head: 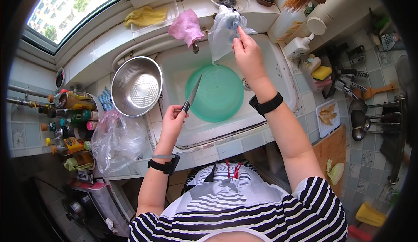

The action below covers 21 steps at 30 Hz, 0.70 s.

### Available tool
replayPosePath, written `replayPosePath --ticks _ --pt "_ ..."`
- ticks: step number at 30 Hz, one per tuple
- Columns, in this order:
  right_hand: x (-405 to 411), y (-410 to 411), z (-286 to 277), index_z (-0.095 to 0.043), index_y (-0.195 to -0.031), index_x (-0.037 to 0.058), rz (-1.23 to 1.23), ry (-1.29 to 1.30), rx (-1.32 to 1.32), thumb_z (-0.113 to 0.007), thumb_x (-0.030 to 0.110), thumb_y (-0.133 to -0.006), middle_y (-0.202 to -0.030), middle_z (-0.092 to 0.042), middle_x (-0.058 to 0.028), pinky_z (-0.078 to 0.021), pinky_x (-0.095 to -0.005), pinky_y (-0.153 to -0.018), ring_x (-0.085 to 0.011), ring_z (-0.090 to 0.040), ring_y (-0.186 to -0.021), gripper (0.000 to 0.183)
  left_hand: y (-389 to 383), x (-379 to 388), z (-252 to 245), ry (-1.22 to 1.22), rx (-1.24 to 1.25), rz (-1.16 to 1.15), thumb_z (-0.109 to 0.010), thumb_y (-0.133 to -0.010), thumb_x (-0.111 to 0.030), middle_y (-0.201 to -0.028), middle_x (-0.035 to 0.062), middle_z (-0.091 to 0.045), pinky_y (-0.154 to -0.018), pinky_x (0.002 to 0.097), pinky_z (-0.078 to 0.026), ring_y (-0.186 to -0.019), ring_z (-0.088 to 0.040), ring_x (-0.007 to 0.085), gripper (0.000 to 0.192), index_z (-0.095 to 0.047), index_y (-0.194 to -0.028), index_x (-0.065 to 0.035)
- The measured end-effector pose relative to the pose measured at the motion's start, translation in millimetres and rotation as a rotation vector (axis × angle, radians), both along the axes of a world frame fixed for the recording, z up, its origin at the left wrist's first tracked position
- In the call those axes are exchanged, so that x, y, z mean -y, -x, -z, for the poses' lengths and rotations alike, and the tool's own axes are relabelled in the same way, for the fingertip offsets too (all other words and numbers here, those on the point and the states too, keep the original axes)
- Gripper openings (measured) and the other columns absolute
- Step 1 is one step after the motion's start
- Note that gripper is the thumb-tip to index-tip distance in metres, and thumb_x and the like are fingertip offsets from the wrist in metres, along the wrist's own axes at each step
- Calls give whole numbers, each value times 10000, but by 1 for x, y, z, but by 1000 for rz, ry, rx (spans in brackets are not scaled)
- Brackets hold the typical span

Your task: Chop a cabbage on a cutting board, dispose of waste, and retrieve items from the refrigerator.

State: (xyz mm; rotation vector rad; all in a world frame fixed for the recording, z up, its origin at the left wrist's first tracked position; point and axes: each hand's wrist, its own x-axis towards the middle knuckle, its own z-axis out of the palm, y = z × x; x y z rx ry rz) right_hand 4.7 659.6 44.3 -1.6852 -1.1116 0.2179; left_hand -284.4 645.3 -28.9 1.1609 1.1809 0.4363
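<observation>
My left hand (173, 121) grips the black handle of a kitchen knife (195, 92), its blade slanting up and right over the near-left part of a green plastic basin (218, 95). The basin sits inside a white sink (274, 88). At the far side, my right hand (246, 51) is raised beside a translucent plastic bag (222, 36) hanging over the sink. Its thumb and index finger are at the bag's right edge; whether they pinch it is unclear. A pink cloth (186, 26) drapes over a metal tap (195, 47) left of the bag.
A metal bowl (137, 87) stands left of the sink, above a crumpled plastic bag (119, 140) and several bottles (75, 114). On the right are a soap pump bottle (297, 47), a yellow sponge (321, 73), several knives (351, 83), and a wooden cutting board (331, 154).
</observation>
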Motion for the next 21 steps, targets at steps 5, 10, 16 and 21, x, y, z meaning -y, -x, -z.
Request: replayPosePath --ticks 5,10,16,21 --pt "25 -6 -6 -452 -1350 14 -167 54 -175 -523 169 -931 -957 -644 -98 -499 -326 -758 -189 -622 -817 452 21 10 -12 -233 37 125 -582 -890 -88 -867 46 -632 -616 232 -431 -754 -554 74 211 -543 -1080 -4" --pt "85 -17 29 -482 -1327 20 -442 41 -1187 -557 269 -937 -1023 -653 -81 -465 -316 -904 -190 -609 -958 469 10 14 -47 -54 30 234 -595 -882 -101 -843 60 -640 -566 252 -446 -671 -589 99 200 -555 -1055 -11" --pt "144 -7 98 -585 -1223 97 -244 665 -194 -609 305 -836 -1169 -609 -119 -401 -423 -980 -305 -553 -1103 440 3 14 -39 -360 -47 373 -589 -882 -94 -855 83 -658 -529 263 -437 -622 -584 138 198 -574 -1066 -24" --pt "168 16 68 -545 -1253 53 -88 918 19 -584 375 -881 -1161 -632 -146 -442 -359 -939 -295 -569 -1115 493 -14 12 -20 -758 -292 588 -576 -893 -79 -897 65 -657 -489 230 -403 -596 -546 82 193 -546 -1080 -44"
